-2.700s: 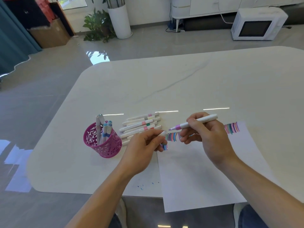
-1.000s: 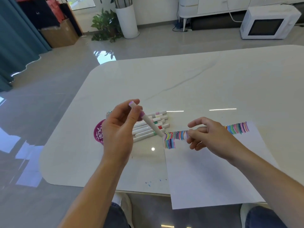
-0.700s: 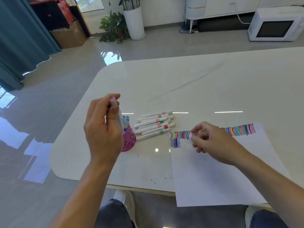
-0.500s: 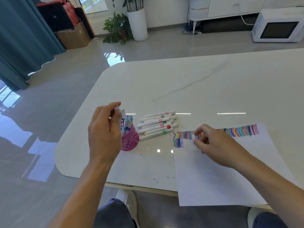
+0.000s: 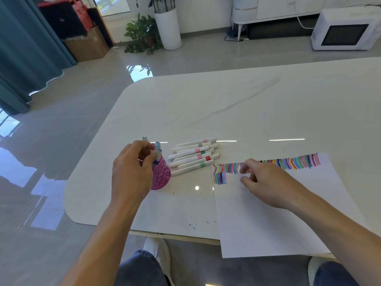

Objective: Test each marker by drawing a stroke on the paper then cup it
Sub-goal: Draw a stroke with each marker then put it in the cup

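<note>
My left hand (image 5: 132, 172) pinches a marker (image 5: 144, 138) at the cup (image 5: 161, 176) mouth. My right hand (image 5: 266, 182) rests slack on the striped paper (image 5: 268, 223). Spare markers (image 5: 193, 156), seemingly untested, wait at the cup's 3 o'clock.

On my feed there is a white, grey-veined table with rounded corners (image 5: 226, 104), with a few small blue ink specks (image 5: 192, 226) near its front edge. Beyond it, a glossy grey tiled floor (image 5: 61, 131) reflects window light. A white microwave oven (image 5: 346, 29) sits on the floor at far right, near a low white cabinet (image 5: 288, 7). A tall white planter (image 5: 168, 29) stands beside a leafy green plant (image 5: 141, 34). Left of them I see a brown cardboard box (image 5: 86, 45) and a teal curtain (image 5: 22, 48).
</note>
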Action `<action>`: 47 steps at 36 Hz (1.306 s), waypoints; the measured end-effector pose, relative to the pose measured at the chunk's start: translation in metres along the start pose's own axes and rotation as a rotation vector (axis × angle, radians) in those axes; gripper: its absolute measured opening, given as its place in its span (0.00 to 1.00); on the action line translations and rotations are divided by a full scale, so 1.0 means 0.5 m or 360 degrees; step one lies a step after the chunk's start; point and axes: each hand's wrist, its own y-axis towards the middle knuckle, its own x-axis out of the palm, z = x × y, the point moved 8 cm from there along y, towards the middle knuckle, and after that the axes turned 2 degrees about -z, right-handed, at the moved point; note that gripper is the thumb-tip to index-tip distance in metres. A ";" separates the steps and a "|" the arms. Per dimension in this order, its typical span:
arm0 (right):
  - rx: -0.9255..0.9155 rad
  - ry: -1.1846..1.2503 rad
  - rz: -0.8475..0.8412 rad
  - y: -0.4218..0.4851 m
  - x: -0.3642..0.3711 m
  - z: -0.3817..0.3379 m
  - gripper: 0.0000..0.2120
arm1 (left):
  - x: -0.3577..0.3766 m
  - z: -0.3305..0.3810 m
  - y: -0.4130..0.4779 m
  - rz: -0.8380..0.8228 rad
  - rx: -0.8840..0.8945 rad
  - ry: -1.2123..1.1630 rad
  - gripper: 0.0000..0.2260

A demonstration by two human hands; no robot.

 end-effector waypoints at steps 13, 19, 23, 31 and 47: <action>0.0031 -0.0027 -0.0020 -0.002 0.002 0.009 0.09 | 0.014 0.072 -0.027 0.0056 0.0419 0.0035 0.13; 0.0030 -0.0030 -0.0032 -0.002 0.004 0.014 0.08 | 0.067 0.104 -0.048 -0.0112 0.0556 0.0014 0.11; 0.0036 -0.0013 -0.0039 0.000 0.006 0.022 0.09 | 0.126 0.106 -0.063 -0.0346 0.0549 0.0075 0.11; 0.0040 0.0016 -0.0041 -0.001 0.005 0.028 0.11 | 0.223 0.046 -0.061 -0.0661 0.0448 0.0498 0.15; 0.0042 0.0044 -0.0062 0.003 0.010 0.038 0.11 | 0.241 0.047 -0.060 -0.0604 0.0391 0.0750 0.09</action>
